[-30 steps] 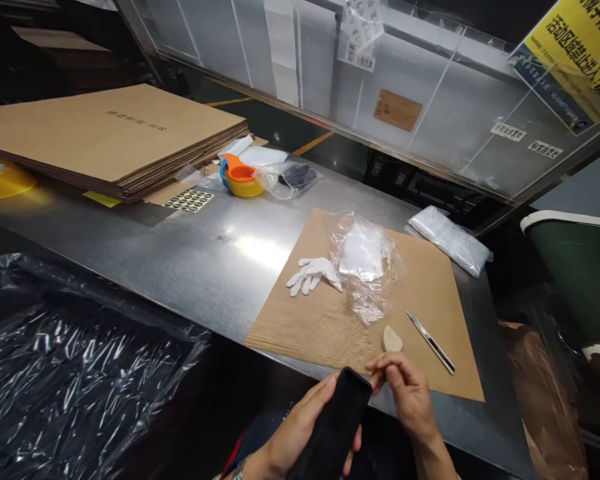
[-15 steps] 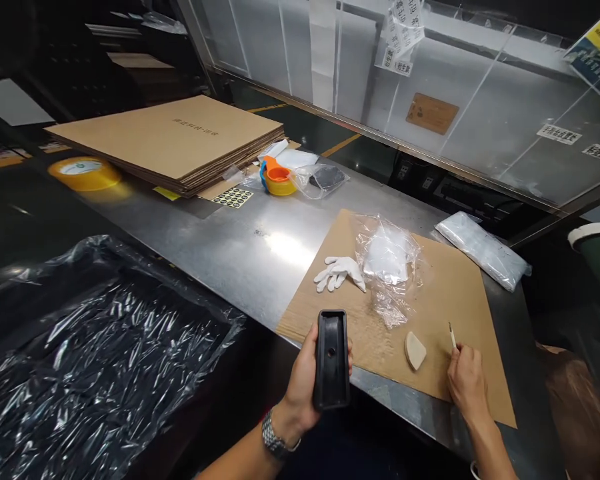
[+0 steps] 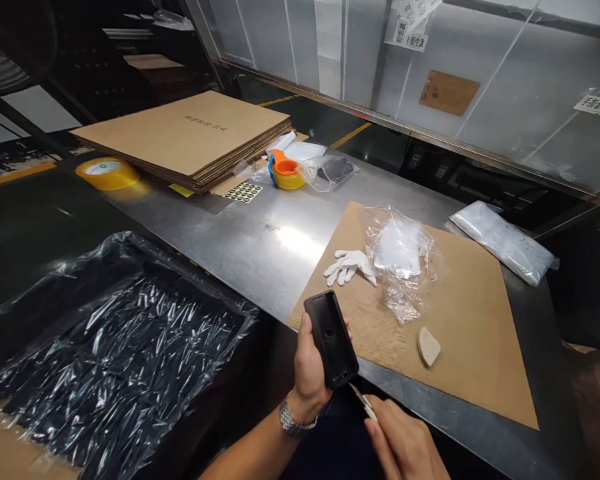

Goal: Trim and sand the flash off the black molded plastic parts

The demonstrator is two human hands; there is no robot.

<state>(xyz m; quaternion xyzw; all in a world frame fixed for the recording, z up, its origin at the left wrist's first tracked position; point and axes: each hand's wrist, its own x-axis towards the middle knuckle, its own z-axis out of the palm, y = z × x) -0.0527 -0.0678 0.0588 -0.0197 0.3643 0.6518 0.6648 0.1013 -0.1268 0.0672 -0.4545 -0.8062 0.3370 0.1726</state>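
My left hand [image 3: 310,370] is closed around a black rectangular hollow plastic part [image 3: 329,333], its open side facing up with a small hole inside. The part is tilted and sits above the table's front edge. In my right hand [image 3: 405,440] is a small knife [image 3: 365,403] with a pale handle and a thin metal tip. That tip is close to the part's lower right corner; whether it touches cannot be seen. On the cardboard sheet [image 3: 470,287] lie a wedge-shaped beige block [image 3: 429,346], a white glove [image 3: 350,267] and a clear plastic bag [image 3: 400,250] with white material inside.
A stack of flat cardboard [image 3: 180,140] is at the back left, beside yellow tape [image 3: 107,175] and an orange tape dispenser [image 3: 286,170]. At left is a container lined with black plastic [image 3: 130,353]. A wrapped white bundle [image 3: 505,241] lies at the right.
My right hand has brought the small knife from the cardboard's right side over to the black part. My left hand has tilted the part, its top leaning left. The view has shifted slightly.
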